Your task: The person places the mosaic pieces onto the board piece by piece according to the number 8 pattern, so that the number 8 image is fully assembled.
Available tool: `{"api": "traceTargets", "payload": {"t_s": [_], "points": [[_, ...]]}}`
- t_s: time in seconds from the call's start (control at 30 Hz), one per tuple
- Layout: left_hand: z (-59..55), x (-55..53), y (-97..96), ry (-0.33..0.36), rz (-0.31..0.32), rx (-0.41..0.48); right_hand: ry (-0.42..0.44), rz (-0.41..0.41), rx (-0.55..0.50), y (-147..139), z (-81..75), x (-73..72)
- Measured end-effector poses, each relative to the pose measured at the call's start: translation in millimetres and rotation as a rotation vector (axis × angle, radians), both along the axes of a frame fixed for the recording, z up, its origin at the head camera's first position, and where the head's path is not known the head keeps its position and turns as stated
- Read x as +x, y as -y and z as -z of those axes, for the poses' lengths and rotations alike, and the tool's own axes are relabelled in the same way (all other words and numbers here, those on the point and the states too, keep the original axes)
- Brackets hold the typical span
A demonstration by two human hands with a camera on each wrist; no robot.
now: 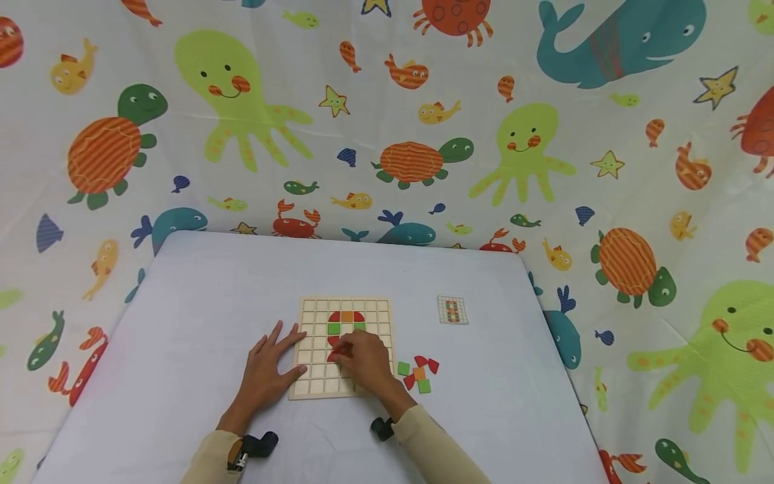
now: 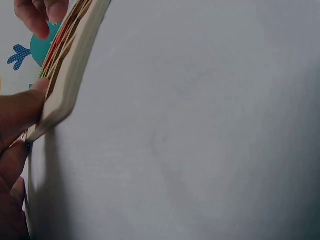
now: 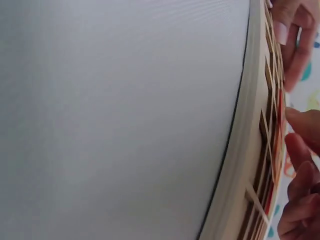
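Board [image 1: 317, 386], one, with a gridded wooden face, lies on the bench [image 1: 236, 282] between the person's two hands. Seven pieces are visible on it: four red pieces [image 1: 334, 316], one orange square [image 1: 347, 316] and two green squares [image 1: 334, 329]. The right hand [image 1: 367, 359] hides some cells. Six loose pieces lie just right of the board: three red wedges [image 1: 433, 366], two green blocks [image 1: 424, 386] and one orange block [image 1: 419, 374]. One small patterned card [image 1: 453, 310] lies farther off, to the far right.

Only the head view shows the card and the loose pieces. The left wrist view shows the board's thick edge and rounded corner, with the left hand [image 1: 263, 371] against it, thumb over the rim, fingers spread apart.

The right grip is bent over the board's middle, thumb and fingertips close together at the nearest visible red piece; whether they pinch it, I cannot tell. That piece lies just left of the fingertips.
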State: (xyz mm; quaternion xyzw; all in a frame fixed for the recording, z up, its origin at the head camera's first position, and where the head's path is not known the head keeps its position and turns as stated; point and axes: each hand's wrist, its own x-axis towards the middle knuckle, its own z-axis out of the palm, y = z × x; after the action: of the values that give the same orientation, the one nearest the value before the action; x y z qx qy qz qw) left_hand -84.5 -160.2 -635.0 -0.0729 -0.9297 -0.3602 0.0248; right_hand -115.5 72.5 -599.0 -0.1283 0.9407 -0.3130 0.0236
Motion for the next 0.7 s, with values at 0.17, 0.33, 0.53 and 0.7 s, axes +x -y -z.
{"api": "traceTargets", "payload": {"t_s": [0.17, 0.33, 0.53, 0.7], "points": [[-0.8, 0.5, -0.9, 0.003, -0.012, 0.004, 0.001, 0.035, -0.088, -18, -4.1, 3.3], [-0.6, 0.4, -0.9, 0.015, -0.019, -0.004, 0.027, 0.088, -0.143, -47, -5.4, 6.0], [-0.1, 0.2, -1.2, 0.024, -0.019, -0.005, 0.017, 0.168, -0.161, -88, -5.8, 8.4], [-0.8, 0.5, -1.9, 0.023, -0.015, -0.003, 0.040, 0.268, -0.138, -123, -3.1, 11.0]]}}
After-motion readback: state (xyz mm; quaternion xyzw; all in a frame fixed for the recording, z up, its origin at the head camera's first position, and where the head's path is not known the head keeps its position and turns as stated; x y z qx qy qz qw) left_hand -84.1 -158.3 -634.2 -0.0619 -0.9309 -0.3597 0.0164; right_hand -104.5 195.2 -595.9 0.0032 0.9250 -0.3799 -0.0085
